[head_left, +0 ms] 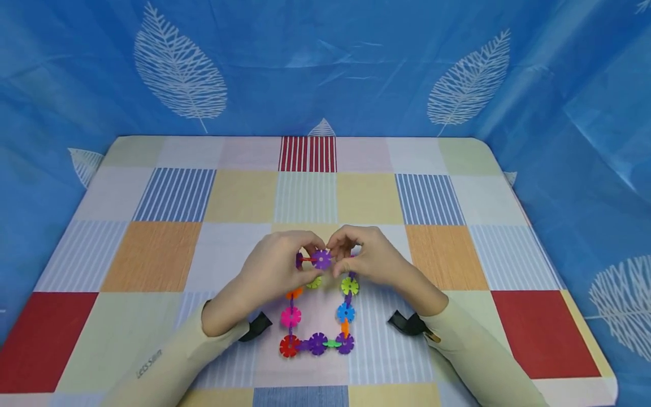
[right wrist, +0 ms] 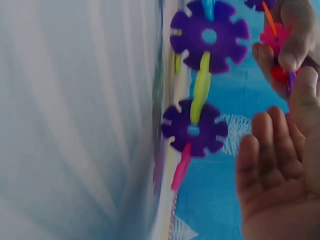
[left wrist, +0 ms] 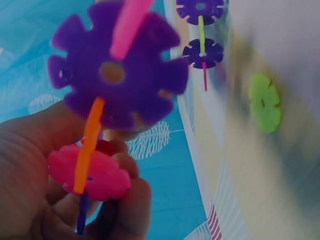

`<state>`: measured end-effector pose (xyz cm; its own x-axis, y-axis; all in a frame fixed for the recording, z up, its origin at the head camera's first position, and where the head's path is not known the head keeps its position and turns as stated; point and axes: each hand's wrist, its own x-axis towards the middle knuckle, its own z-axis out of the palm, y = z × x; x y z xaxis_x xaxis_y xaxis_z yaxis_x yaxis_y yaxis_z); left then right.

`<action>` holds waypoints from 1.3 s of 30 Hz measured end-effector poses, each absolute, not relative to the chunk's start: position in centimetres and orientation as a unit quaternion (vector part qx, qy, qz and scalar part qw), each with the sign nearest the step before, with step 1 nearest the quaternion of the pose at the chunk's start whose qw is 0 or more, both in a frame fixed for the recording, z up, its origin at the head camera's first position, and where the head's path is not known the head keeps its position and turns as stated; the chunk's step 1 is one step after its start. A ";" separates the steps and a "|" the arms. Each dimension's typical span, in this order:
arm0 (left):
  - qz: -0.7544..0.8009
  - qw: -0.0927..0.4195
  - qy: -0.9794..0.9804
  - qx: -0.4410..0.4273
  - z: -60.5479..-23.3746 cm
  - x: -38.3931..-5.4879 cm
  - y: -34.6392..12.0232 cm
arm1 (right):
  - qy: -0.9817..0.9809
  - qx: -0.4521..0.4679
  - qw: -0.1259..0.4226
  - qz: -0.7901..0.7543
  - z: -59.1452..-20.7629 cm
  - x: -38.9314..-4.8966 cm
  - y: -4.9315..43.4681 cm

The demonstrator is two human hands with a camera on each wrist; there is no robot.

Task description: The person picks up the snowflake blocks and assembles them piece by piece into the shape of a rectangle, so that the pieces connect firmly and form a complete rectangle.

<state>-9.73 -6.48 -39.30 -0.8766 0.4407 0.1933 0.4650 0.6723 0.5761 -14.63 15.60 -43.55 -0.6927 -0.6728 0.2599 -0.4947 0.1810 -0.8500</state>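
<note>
A string of notched plastic flower discs, joined edge to edge, forms a rough loop in front of me. My left hand (head_left: 277, 260) pinches one end of it, where a purple disc (head_left: 321, 259) and a red disc (head_left: 308, 259) are joined. A pink disc (left wrist: 90, 172) shows beside the left fingers in the left wrist view. My right hand (head_left: 368, 254) is raised just right of the purple disc, fingers loosely bent. In the right wrist view its fingers (right wrist: 272, 155) hold nothing visible. Whether its thumb touches the discs is unclear.
A lone lime green disc (left wrist: 265, 102) lies on the patchwork tablecloth (head_left: 244, 198) inside the loop. The loop's near side has a red disc (head_left: 290, 346) at its left corner. Blue leaf-patterned cloth (head_left: 325, 68) hangs behind the table.
</note>
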 end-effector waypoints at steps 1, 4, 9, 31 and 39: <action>-0.314 0.015 -0.917 -0.245 -39.2 -9.8 -6.6 | 0.766 -0.382 0.104 -0.506 -43.6 -14.8 15.7; -0.297 0.005 -0.925 -0.237 -38.8 -10.1 -6.9 | 0.784 -0.390 0.139 -0.462 -43.7 -15.3 15.7; -0.286 -0.020 -0.930 -0.229 -38.3 -10.2 -7.5 | 0.819 -0.442 0.137 -0.338 -43.8 -15.5 14.3; -0.304 -0.037 -0.927 -0.217 -38.4 -10.0 -7.8 | 0.860 -0.452 0.159 -0.177 -44.2 -14.7 12.4; -0.319 -0.017 -0.921 -0.224 -38.6 -10.2 -7.7 | 0.819 -0.444 0.154 -0.328 -44.3 -15.4 14.3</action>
